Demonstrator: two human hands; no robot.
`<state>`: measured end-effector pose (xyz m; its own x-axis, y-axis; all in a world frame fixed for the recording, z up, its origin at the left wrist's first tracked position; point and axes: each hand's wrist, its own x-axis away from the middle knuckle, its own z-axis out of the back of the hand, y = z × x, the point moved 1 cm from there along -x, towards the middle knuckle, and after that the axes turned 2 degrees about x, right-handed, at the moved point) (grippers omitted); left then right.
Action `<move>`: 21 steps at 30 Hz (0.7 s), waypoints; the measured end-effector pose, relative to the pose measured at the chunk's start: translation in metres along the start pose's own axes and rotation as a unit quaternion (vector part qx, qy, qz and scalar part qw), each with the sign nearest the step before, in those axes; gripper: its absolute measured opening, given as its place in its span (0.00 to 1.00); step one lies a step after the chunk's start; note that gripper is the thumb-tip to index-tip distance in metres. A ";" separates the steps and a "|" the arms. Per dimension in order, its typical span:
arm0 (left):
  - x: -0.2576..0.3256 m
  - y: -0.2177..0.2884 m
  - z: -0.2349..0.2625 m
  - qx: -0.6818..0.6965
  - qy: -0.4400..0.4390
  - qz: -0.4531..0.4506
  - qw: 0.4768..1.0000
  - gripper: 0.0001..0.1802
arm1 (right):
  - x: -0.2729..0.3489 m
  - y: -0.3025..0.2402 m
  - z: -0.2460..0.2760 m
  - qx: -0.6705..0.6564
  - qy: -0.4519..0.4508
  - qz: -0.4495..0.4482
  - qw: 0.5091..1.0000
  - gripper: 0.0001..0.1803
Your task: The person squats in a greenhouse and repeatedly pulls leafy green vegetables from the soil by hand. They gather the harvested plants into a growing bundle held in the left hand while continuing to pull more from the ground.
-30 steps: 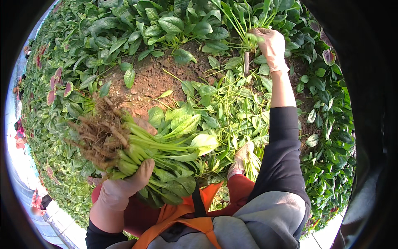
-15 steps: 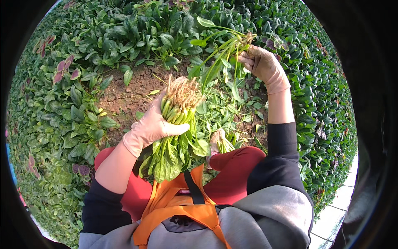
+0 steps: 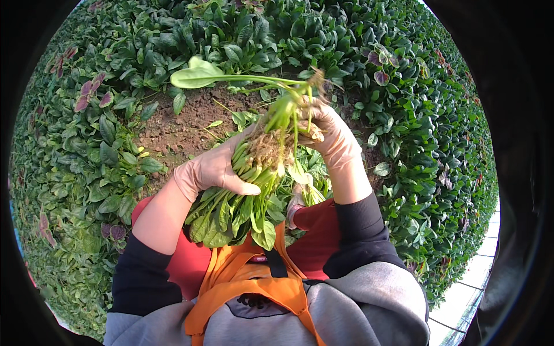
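My left hand [image 3: 216,170], in a pale glove, is wrapped round a thick bunch of spinach [image 3: 234,213]. The bunch's tan roots point up and its leaves hang over my lap. Just above the roots, my right hand [image 3: 329,130], gloved alike, is closed on a few loose spinach plants [image 3: 280,112]. Their roots stick up past my fingers, blurred by motion, and one long stem with a broad leaf reaches out to the left. The loose plants overlap the top of the bunch; whether they touch it I cannot tell.
Dense leafy green plants [image 3: 115,46] surround me on the far side, left and right. Purple-leaved plants [image 3: 89,92] grow among them. Bare brown soil [image 3: 179,135] lies beyond my left hand. A shoe [image 3: 295,205] is beside my red trouser leg [image 3: 314,222]. Pale paving [image 3: 470,282] shows at the lower right.
My right hand has come left and down with the loose spinach, from the far right to above the bunch. My left hand still holds the bunch, now tilted slightly.
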<state>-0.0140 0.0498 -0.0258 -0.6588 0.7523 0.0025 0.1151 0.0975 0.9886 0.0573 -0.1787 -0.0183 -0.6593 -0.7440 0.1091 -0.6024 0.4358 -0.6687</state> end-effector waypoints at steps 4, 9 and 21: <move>0.002 0.006 -0.001 0.091 0.080 0.061 0.991 0.49 | -0.005 -0.023 -0.024 0.220 0.222 0.197 0.929 0.20; -0.005 -0.002 -0.004 0.106 0.107 0.043 0.988 0.51 | 0.003 -0.029 -0.045 0.315 0.273 0.169 0.893 0.17; -0.015 -0.020 -0.006 -0.141 0.222 0.126 0.956 0.59 | 0.025 -0.050 -0.026 0.382 0.423 0.400 0.717 0.06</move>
<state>-0.0108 0.0323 -0.0450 -0.8948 0.3706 0.2487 0.1485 -0.2782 0.9490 0.0590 -0.2059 0.0374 -0.8883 0.3042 -0.3441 0.3314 -0.0942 -0.9388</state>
